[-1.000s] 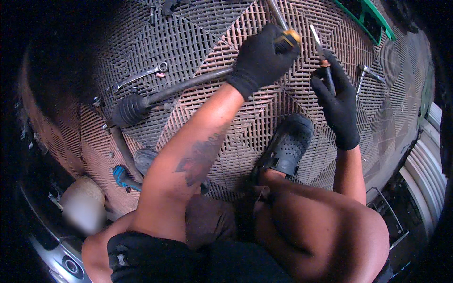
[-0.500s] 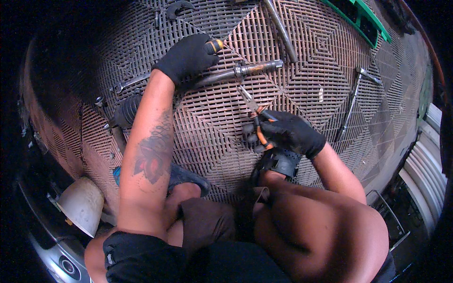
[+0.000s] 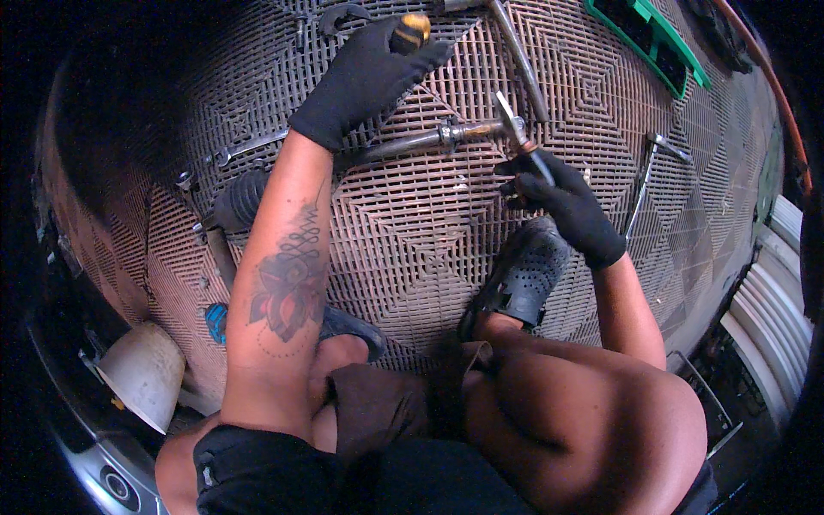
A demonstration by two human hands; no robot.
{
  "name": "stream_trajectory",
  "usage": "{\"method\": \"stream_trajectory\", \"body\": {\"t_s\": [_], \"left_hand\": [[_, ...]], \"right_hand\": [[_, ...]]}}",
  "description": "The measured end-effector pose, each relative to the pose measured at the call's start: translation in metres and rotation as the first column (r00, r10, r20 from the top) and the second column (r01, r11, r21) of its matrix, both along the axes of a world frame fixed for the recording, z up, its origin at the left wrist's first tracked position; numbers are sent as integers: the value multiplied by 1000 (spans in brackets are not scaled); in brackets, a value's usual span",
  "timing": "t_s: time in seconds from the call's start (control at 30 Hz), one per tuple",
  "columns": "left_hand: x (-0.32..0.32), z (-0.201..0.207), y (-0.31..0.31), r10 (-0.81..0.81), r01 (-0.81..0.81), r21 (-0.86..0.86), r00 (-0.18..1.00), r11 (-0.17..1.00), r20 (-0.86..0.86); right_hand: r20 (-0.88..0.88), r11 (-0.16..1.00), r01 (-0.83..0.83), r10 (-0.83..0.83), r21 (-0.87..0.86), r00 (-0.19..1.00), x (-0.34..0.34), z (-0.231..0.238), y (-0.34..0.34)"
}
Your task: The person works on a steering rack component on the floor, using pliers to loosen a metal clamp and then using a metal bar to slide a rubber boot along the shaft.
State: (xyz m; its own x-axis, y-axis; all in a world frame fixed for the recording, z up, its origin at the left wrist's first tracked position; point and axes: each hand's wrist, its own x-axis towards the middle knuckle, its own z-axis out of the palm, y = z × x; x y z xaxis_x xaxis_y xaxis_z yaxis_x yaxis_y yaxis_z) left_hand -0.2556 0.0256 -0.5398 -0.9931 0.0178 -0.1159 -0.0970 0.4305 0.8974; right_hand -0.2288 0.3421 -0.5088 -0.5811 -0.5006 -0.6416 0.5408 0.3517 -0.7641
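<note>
My left hand, in a black glove, is closed round a yellow-and-black handle at the far side. The rest of that tool is hidden by the glove. In my right hand, also gloved, is a pair of pliers, its metal jaws pointing away and slightly left. A greasy drive shaft lies on the mat between the two hands. Its right end sits behind the pliers' jaws in the picture; whether they touch I cannot tell. A ribbed rubber boot shows left of my left forearm.
A metal bar lies at the far side, with a green plastic case to its right. Farther right are a long-handled ratchet and an orange hose. At left lies a wrench. Slatted mat covers the floor.
My left hand has moved farther away and slightly right with the yellow-and-black handle. My right hand has carried the pliers away from me and to the right, toward the shaft's end.
</note>
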Motion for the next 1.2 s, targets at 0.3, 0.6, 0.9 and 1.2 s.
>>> {"method": "stream_trajectory", "body": {"t_s": [0.3, 0.6, 0.9, 1.2], "left_hand": [[3, 1, 19, 81, -98, 323, 995, 941, 64], [5, 2, 31, 149, -193, 320, 976, 928, 157], [2, -2, 28, 169, -181, 228, 983, 957, 70], [47, -80, 2, 325, -327, -583, 939, 744, -112]], "right_hand": [[-136, 999, 41, -41, -4, 990, -29, 15, -8], [-175, 999, 14, -22, -49, 984, -20, 10, 0], [-346, 998, -24, 44, 63, 937, -24, 7, 1], [-890, 992, 4, 110, 125, 442, -50, 62, -48]]}}
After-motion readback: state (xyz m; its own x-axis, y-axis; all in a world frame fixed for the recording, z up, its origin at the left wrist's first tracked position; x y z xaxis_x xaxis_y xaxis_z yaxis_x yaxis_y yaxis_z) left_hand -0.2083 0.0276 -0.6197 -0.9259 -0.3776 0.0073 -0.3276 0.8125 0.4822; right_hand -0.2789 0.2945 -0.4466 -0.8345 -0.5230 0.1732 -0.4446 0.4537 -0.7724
